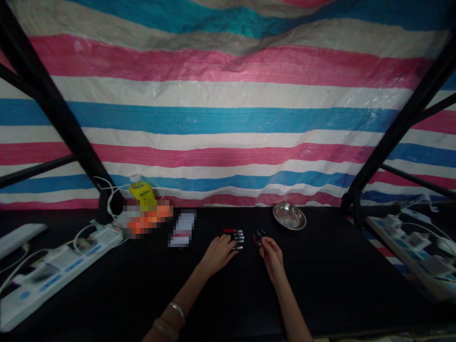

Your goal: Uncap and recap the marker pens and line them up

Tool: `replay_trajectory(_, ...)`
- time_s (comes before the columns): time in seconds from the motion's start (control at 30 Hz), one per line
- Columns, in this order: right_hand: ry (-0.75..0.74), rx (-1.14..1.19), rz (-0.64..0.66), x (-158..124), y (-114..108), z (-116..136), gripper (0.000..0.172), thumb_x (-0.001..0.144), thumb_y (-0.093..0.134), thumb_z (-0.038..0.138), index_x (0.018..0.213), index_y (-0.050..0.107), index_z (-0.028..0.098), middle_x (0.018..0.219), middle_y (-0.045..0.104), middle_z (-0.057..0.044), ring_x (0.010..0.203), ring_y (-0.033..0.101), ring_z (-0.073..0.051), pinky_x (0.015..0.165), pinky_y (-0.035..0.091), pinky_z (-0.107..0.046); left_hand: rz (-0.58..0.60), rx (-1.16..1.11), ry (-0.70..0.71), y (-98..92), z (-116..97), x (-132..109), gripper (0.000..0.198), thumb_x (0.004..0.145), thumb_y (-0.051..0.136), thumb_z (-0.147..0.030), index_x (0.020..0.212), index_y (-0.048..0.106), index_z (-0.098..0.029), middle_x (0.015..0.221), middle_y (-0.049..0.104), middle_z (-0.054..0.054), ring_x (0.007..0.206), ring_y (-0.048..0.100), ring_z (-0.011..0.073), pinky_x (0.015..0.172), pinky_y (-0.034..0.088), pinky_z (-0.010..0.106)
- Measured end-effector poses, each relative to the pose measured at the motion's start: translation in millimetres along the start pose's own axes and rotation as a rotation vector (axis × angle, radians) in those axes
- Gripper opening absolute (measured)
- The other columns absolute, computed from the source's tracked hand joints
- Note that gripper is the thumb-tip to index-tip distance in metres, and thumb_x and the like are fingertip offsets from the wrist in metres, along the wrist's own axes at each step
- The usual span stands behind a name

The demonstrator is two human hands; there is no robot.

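My left hand [219, 252] rests on the black table with its fingers stretched out. Its fingertips touch the dark ends of several small slim pieces with silvery tips [239, 241], lined up in a row. At the top of that row lies a red piece with a silvery tip [232, 231]. To the right, my right hand [271, 254] is closed in a pinch beside a few small dark and red bits [259, 234]. What its fingers hold is too small and dark to name.
Behind my right hand stands a round metal dish [289, 216]. A blurred phone-like item [182, 230], an orange item [149, 220] and a yellow bottle [143, 194] are at left. Power strips [60, 268] with cables flank both sides; a striped sheet [228, 118] hangs behind.
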State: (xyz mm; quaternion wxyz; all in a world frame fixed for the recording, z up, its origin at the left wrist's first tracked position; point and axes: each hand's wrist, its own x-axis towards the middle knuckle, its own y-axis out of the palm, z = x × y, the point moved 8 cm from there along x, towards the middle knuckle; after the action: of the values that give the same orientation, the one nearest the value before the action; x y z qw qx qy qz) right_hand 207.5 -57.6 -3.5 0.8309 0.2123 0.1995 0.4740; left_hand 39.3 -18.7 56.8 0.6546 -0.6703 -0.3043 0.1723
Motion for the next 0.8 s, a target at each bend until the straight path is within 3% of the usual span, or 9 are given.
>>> replay_trajectory(0.17,-0.092,-0.094,-0.005,4,12,1,0.032,0.056,0.076,0.042,0.072,0.061,0.018,0.057,0.059,0.001,0.041,0.039,-0.006,0.04,0.025,-0.021,-0.057,0.0,-0.008,4.8,-8,2,0.023,0.093,0.038,-0.031,0.091,0.057,-0.018,0.097,0.058,0.006,0.089,0.054,0.019,0.078,0.042,0.032)
replay_trajectory(0.4,-0.196,-0.211,-0.007,-2,25,-5,0.034,0.061,0.072,0.047,0.076,0.062,0.018,0.057,0.056,0.002,0.05,0.048,-0.01,0.049,0.037,-0.023,-0.196,-0.077,-0.008,8.2,-21,3,0.03,0.096,0.028,-0.03,0.089,0.054,-0.016,0.082,0.064,0.004,0.077,0.06,0.0169,0.072,0.045,0.03)
replay_trajectory(0.57,-0.238,-0.24,-0.017,-7,18,1,0.031,0.067,0.068,0.046,0.082,0.063,0.018,0.061,0.059,0.001,0.057,0.054,-0.013,0.056,0.041,-0.025,-0.323,-0.1,-0.04,4.4,-14,0,0.029,0.095,0.031,-0.032,0.091,0.056,-0.017,0.085,0.064,0.005,0.079,0.061,0.0171,0.074,0.047,0.032)
replay_trajectory(0.8,-0.241,-0.218,-0.033,-9,20,2,0.034,0.063,0.071,0.044,0.083,0.06,0.019,0.066,0.06,0.0,0.06,0.056,-0.013,0.06,0.044,-0.026,-0.441,-0.135,-0.032,-2.5,-7,-5,0.025,0.093,0.038,-0.032,0.096,0.058,-0.017,0.09,0.065,0.006,0.085,0.06,0.0178,0.075,0.048,0.032)
